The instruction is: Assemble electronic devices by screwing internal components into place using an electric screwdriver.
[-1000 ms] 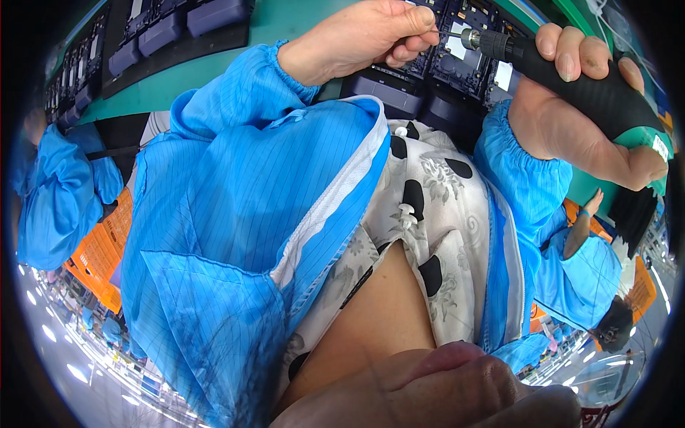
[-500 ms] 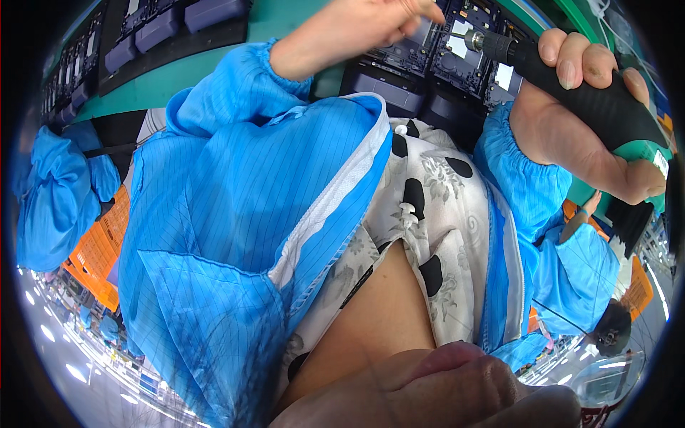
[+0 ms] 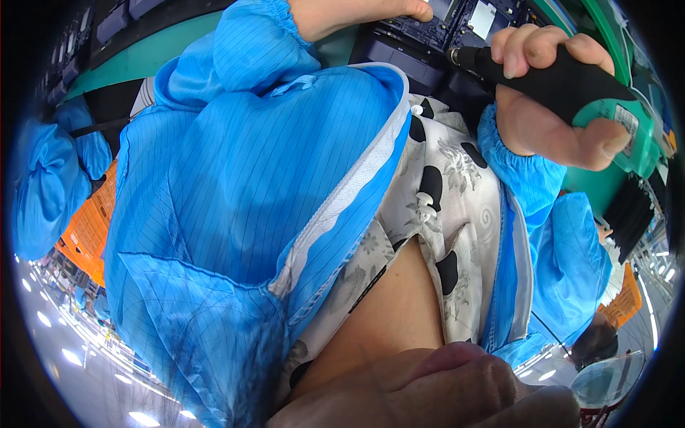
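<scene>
Screwdriver (image 3: 564, 82), powered type, sits in the right hand (image 3: 549, 118): fingers wrapped over the black matte grip, thumb along the green body, tip aimed away toward the dark circuit-board trays (image 3: 428, 32) just beyond the knuckles. Judged a steadying hold for driving. Left hand (image 3: 364, 11) lies at the top edge, mostly cut off; it rests on or just over the same trays, grasp cannot be told. Blue pinstriped smock (image 3: 264, 185), smooth synthetic with elastic cuffs, hangs open over a patterned grey shirt (image 3: 442, 192). Green counter (image 3: 157, 53) lies beyond the left forearm.
</scene>
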The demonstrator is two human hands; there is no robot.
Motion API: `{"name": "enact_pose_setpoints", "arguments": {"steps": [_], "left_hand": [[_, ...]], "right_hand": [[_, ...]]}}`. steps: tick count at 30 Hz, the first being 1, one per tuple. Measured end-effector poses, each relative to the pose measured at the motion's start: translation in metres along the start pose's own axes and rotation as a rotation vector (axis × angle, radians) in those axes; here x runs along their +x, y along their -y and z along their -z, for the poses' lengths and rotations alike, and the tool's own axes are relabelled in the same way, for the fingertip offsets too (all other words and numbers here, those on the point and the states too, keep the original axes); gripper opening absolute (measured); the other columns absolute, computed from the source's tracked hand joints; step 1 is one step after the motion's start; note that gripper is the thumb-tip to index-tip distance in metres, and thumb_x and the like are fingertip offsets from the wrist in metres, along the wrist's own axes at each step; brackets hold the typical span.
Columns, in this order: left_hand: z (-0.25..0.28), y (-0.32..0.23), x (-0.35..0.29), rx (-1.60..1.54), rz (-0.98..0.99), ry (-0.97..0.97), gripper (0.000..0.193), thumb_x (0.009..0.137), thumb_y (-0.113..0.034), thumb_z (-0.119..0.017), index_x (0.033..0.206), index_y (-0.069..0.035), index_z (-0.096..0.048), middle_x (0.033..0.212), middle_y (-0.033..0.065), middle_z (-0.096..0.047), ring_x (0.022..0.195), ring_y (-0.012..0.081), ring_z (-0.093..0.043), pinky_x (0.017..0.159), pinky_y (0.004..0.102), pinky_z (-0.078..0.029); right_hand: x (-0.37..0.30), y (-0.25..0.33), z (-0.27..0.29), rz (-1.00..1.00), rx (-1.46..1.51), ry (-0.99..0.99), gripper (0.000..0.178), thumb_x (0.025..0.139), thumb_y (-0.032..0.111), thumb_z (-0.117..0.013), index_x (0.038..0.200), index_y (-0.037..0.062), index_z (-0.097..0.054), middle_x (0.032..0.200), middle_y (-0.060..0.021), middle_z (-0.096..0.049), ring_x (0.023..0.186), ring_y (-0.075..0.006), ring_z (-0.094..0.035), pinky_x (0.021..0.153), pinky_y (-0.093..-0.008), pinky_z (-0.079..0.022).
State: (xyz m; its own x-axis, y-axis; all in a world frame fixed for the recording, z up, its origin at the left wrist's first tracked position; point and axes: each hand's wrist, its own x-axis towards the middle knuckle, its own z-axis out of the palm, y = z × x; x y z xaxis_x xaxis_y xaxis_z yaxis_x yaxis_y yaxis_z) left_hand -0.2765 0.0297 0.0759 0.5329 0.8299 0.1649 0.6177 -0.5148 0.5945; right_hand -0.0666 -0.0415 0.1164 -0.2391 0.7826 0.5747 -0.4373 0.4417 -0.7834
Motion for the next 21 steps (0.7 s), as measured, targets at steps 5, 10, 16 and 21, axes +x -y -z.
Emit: {"name": "enact_pose_setpoints", "arguments": {"steps": [5,10,16,21], "left_hand": [[-0.004,0.000,-0.003,-0.018,-0.047,-0.019,0.054,0.071,-0.030,-0.083,0.101,0.003,-0.052,0.095,0.0239,-0.063,0.093,0.0408,-0.063,0.080,0.0446,-0.050],[-0.009,-0.002,0.002,-0.034,-0.078,-0.017,0.053,0.071,-0.029,-0.083,0.100,0.003,-0.053,0.095,0.0238,-0.063,0.092,0.0409,-0.062,0.079,0.0447,-0.050],[-0.014,-0.002,0.005,-0.023,-0.082,0.000,0.052,0.070,-0.028,-0.084,0.099,0.002,-0.053,0.095,0.0235,-0.063,0.092,0.0406,-0.062,0.080,0.0446,-0.050],[-0.017,-0.004,0.017,-0.049,-0.078,0.040,0.050,0.071,-0.027,-0.084,0.098,0.002,-0.053,0.095,0.0230,-0.063,0.093,0.0406,-0.062,0.081,0.0448,-0.049]], "right_hand": [[-0.006,-0.006,-0.002,0.043,-0.024,-0.038,0.083,0.083,0.077,-0.046,0.117,0.0026,-0.058,0.087,-0.0174,-0.062,0.067,-0.0277,-0.057,0.063,-0.0467,-0.046],[-0.010,-0.005,0.003,0.052,-0.048,-0.042,0.082,0.083,0.076,-0.047,0.117,0.0024,-0.057,0.086,-0.0172,-0.061,0.067,-0.0275,-0.057,0.063,-0.0467,-0.046],[-0.008,-0.010,0.012,-0.012,0.007,0.051,0.077,0.082,0.073,-0.052,0.116,0.0040,-0.057,0.086,-0.0141,-0.059,0.069,-0.0263,-0.057,0.064,-0.0456,-0.046],[0.001,-0.006,-0.018,-0.118,-0.009,-0.182,0.068,0.075,0.061,-0.077,0.102,0.0045,-0.050,0.081,-0.0090,-0.058,0.067,-0.0199,-0.060,0.065,-0.0328,-0.050]]}}
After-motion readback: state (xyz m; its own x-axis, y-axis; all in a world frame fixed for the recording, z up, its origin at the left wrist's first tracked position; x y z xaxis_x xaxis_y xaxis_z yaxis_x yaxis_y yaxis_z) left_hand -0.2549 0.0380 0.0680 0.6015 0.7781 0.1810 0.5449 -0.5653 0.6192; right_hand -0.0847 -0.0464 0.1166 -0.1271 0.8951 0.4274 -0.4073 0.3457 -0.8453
